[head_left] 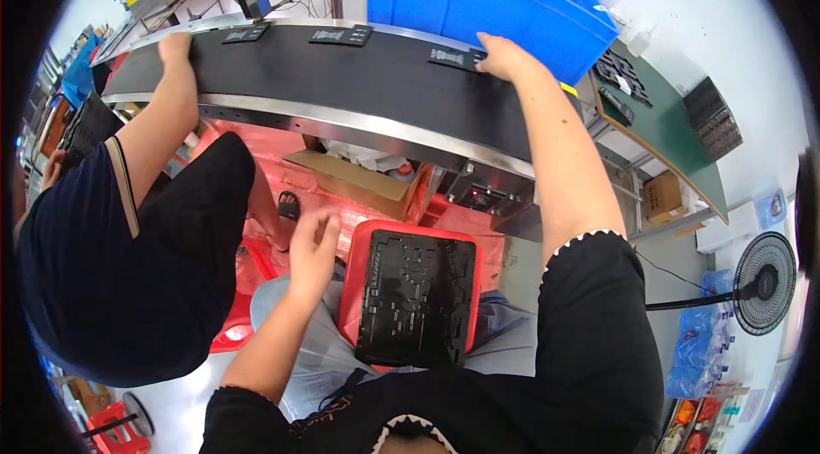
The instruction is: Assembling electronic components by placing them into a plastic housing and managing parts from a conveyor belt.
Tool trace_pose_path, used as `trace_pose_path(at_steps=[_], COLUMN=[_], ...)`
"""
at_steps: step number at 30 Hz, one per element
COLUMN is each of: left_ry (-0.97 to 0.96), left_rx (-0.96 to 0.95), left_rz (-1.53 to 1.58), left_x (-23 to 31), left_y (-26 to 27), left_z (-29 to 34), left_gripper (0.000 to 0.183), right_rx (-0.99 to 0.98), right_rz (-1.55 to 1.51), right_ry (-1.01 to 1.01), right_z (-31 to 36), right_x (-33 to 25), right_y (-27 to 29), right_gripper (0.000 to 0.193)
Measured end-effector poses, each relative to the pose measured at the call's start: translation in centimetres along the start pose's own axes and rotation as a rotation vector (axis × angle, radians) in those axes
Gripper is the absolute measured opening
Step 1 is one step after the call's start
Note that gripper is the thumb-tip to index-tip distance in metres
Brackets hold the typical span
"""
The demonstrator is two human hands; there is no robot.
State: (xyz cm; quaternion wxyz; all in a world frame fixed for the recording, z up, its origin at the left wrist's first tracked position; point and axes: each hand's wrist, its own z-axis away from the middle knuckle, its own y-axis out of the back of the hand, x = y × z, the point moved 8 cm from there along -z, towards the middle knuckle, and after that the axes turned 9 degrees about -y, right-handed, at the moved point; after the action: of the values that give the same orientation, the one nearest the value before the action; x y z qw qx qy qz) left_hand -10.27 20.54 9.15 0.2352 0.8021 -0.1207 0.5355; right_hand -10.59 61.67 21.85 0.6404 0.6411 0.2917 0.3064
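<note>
Part [450,57], head view: flat black rectangle with pale markings, lying on the conveyor belt [384,82] near its far side, in front of the blue crate [478,5].
Handling: probably light and fairly stiff; a smooth face could let it slide, and such a thin body might not take bending or knocks well.
Where to hold: likely best at a short end or along both long edges, keeping pressure off the broad face.
Right hand [510,59]: at the part's right end, touching it, with the thumb on the near side and little gap showing; at this wide, small view I cannot tell whether the fingers pinch it or only rest there.
Left hand [313,257]: fingers loosely spread and half curled, nothing seen in them; in the air, left of the black tray [418,296] on the red stool [353,283].
Similar parts: two lie apart on the belt, further left.
</note>
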Motion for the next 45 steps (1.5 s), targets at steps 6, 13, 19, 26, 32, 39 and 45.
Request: trace_pose_path(at_steps=[6, 13, 19, 26, 32, 39, 45], left_ry=[-0.486, -0.139, 0.012, -0.604, -0.898, -0.644, -0.550], left_rx=[0.060, 0.100, -0.317, -0.240, -0.473, -0.871, -1.118], left_rz=[-0.172, -1.085, -0.957, -0.767, -0.576, -0.640, -0.764], left_x=[11.3, 11.0, 11.3, 15.1, 12.6, 0.9, -4.7], left_y=[-1.3, -10.6, -14.0, -11.1, -7.0, -8.9, -10.0], left_z=[-12.0, -24.3, -24.5, -16.0, -1.6, 5.6, 8.0], left_gripper=[0.019, 0.093, 0.063, 0.074, 0.088, 0.092, 0.086], right_rx=[0.085, 0.217, -0.334, -0.185, -0.278, 0.167, 0.017], right_rz=[0.072, -0.640, -1.005, -0.787, -0.600, -0.565, -0.390], right_ry=[-0.041, -0.011, -0.359, -0.323, -0.200, -0.174, -0.124], right_z=[5.2, 22.4, 31.9, 36.4, 36.1, 36.5, 38.4], right_x=[1.2, -1.3, -1.0, -1.7, -1.3, -2.8, -3.8], right_y=[5.1, 4.1, -13.7, -27.0, -27.3, -20.8, -21.9], right_gripper=[0.029, 0.053, 0.044, 0.035, 0.035, 0.033, 0.038])
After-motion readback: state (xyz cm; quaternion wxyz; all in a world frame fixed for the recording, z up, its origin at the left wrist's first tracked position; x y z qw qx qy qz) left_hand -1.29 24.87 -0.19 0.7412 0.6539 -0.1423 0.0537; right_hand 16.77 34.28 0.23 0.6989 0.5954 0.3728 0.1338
